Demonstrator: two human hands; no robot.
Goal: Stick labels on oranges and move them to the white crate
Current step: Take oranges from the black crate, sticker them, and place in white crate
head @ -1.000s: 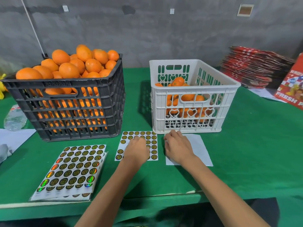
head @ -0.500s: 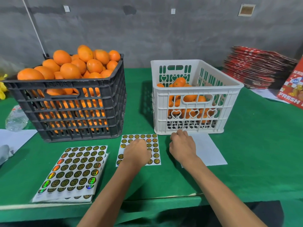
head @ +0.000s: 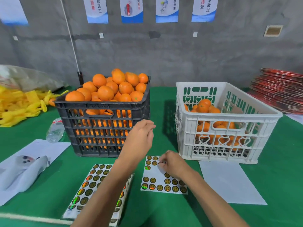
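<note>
A rough grey concrete wall (head: 164,51) fills the view from 9 o'clock across to 3 o'clock, mottled with darker stains. Along 12 o'clock hang four blue-and-white printed posters (head: 132,9) (their tops are cut off by the frame edge). A thin white cord (head: 70,35) slants down the wall toward 10 o'clock. Small pale square tags (head: 101,35) dot the wall, and a framed beige plate (head: 273,31) sits at 2 o'clock. A green felt-covered table (head: 278,169) spreads below.
</note>
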